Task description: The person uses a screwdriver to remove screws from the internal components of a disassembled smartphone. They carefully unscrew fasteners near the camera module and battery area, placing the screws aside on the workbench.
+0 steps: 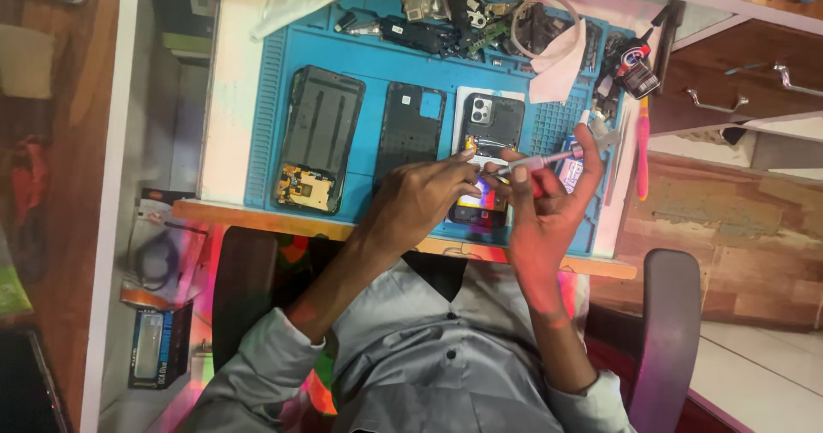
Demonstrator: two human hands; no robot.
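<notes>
Three opened phone pieces lying in a row on the blue repair mat [531, 129]: a phone frame with exposed board [319, 138] far to the left of the opened phone [489, 124], a black back cover [411, 131] just left of it. Left hand [420, 201] resting fingertips on the opened phone's lower part, grip loosely together; right hand [549, 214] just right of it, grip clamped on one grey screwdriver [542, 161]. One pink toothbrush [643, 150] well to its right, a heap of loose parts [463, 17] beyond it.
</notes>
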